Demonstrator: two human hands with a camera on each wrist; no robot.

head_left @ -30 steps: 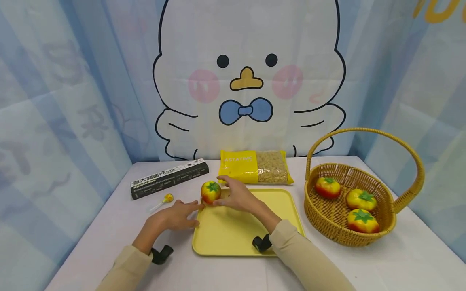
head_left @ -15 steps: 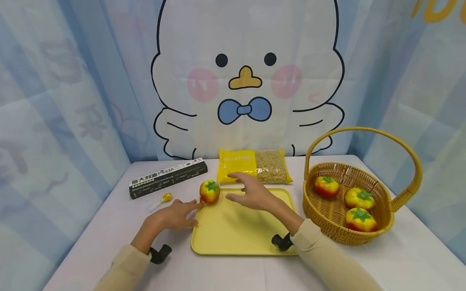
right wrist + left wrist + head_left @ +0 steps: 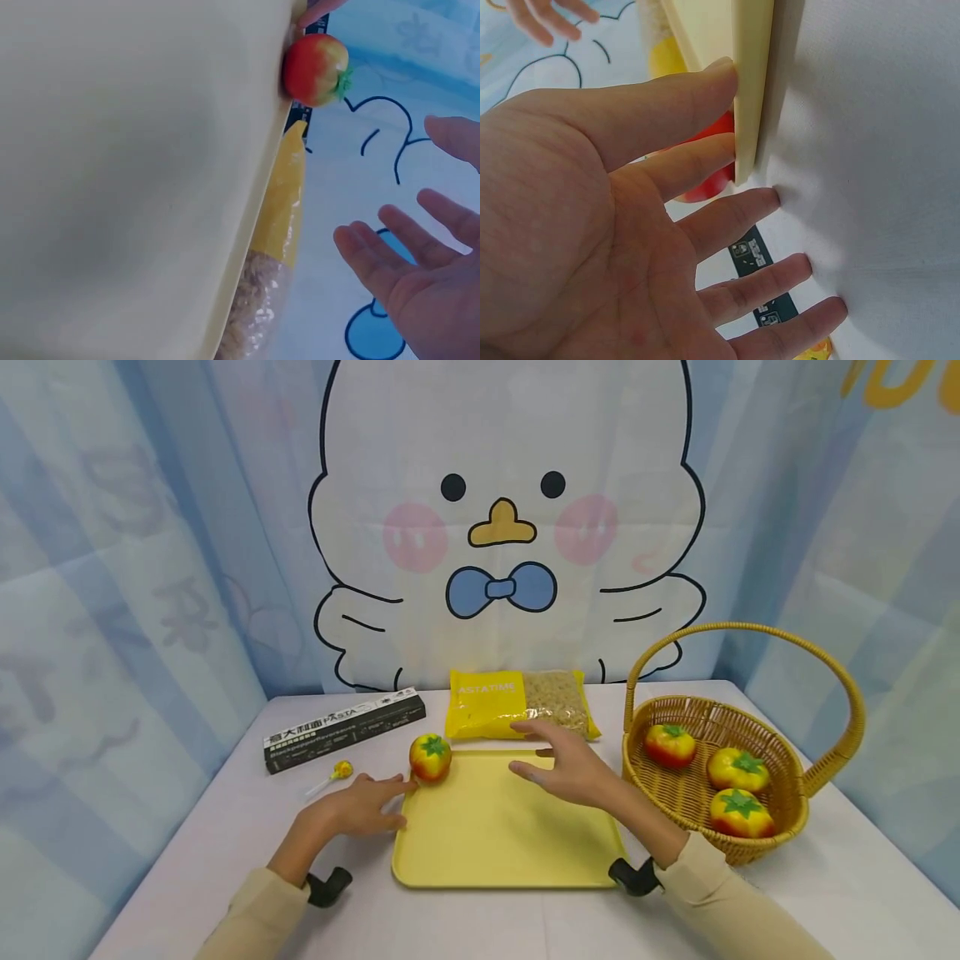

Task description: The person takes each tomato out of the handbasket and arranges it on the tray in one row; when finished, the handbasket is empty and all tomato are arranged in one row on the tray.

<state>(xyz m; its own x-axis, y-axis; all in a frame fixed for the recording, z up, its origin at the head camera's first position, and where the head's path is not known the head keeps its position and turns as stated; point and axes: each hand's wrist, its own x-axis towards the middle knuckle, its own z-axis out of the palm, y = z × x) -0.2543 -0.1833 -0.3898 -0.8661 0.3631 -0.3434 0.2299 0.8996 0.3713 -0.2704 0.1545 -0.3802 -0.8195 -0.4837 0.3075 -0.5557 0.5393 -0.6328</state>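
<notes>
A red-and-yellow tomato-like fruit [image 3: 431, 758] with a green leafy top sits at the far left corner of the yellow tray [image 3: 510, 827]. My left hand [image 3: 360, 810] rests at the tray's left edge. In the left wrist view its thumb and index finger touch the tray's side, the other fingers spread over the cloth, and nothing is held. My right hand [image 3: 573, 768] hovers over the right part of the tray, fingers apart and holding nothing. The right wrist view shows that fruit [image 3: 315, 69] at the tray's rim, well apart from my right hand [image 3: 420, 262].
A wicker basket [image 3: 675, 806] with a tall handle and 3 similar fruits stands at the right. Behind the tray lies a yellow pasta bag [image 3: 487, 706]. A dark pasta box [image 3: 345, 731] and a lollipop [image 3: 341, 770] lie at the left.
My right hand has moved from beside the fruit at the tray's corner, rightward across the tray, leaving the fruit there. My left hand has stayed at the tray's left edge.
</notes>
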